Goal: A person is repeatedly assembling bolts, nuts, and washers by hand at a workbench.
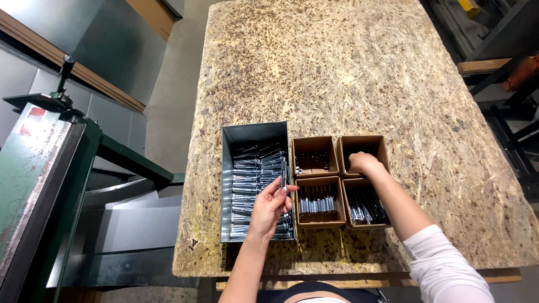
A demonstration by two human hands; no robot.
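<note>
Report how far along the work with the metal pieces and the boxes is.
Done: the metal tray holds rows of metal pieces, and three cardboard boxes hold parts. In hand: left hand holds one metal piece upright; right hand reaches into the far right box. Left: far tray end bare.

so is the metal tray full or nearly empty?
Mostly full. The metal tray holds stacked shiny metal parts from its near end up; only the far end is bare.

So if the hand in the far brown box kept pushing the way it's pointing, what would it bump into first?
The right hand points down into the far right cardboard box. It would probably meet the box's inside or whatever small parts lie there first; the hand hides them, so depth is unclear.
</note>
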